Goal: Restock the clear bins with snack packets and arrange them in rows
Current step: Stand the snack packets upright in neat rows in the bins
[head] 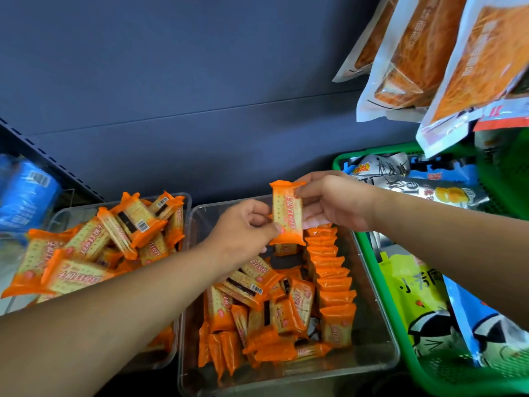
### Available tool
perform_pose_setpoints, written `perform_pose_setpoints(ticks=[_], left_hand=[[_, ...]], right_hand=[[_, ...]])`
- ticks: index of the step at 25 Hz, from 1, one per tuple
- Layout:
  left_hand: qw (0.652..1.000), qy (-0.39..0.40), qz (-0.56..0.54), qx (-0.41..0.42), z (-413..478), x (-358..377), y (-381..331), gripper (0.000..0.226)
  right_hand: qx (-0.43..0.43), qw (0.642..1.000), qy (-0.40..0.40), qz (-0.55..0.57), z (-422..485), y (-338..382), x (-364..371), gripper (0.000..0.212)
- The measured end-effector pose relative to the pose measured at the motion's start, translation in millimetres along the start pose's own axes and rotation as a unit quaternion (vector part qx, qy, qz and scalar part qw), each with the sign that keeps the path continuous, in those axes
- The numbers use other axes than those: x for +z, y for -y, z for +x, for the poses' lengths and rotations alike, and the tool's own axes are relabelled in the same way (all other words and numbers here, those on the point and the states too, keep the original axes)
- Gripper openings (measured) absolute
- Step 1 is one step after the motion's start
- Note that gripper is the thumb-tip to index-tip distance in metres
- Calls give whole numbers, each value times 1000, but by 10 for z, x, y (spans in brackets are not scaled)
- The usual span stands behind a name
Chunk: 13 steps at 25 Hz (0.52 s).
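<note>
Both hands hold one orange cracker packet (287,214) upright above the middle clear bin (375,308). My left hand (243,230) pinches its lower left edge. My right hand (332,200) pinches its upper right edge. Inside that bin, a row of orange packets (333,282) stands on edge along the right side, and a loose heap of packets (257,313) fills the left and front. A second clear bin (68,216) to the left is piled high with the same packets (94,247).
A green plastic basket (380,285) with mixed snack bags stands right of the middle bin. Large orange-and-white bags (429,53) hang at the upper right. A blue package (25,196) lies at the far left. A dark shelf back panel (200,81) rises behind.
</note>
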State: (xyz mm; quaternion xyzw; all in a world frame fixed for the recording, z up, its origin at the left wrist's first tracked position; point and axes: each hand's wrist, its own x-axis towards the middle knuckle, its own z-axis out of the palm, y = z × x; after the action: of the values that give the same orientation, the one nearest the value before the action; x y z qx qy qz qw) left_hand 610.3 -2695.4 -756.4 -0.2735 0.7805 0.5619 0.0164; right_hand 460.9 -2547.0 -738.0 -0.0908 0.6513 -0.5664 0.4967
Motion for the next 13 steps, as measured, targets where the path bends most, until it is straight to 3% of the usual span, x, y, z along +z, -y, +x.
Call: perform_pose_setpoints(ticks=[2, 6, 9, 13], left_hand=[[1000, 12, -16, 1, 2, -23, 3, 14], [999, 50, 15, 12, 35, -129, 28, 21], [998, 38, 29, 33, 66, -164, -18, 25], [998, -29, -20, 53, 188, -240, -139, 13]], right_hand=[[-10, 1000, 13, -2, 19, -8, 51, 21], [-51, 997, -14, -63, 51, -12, 60, 24], [-134, 945, -11, -297, 22, 15, 76, 43], [-135, 877, 23, -461, -19, 106, 129, 37]])
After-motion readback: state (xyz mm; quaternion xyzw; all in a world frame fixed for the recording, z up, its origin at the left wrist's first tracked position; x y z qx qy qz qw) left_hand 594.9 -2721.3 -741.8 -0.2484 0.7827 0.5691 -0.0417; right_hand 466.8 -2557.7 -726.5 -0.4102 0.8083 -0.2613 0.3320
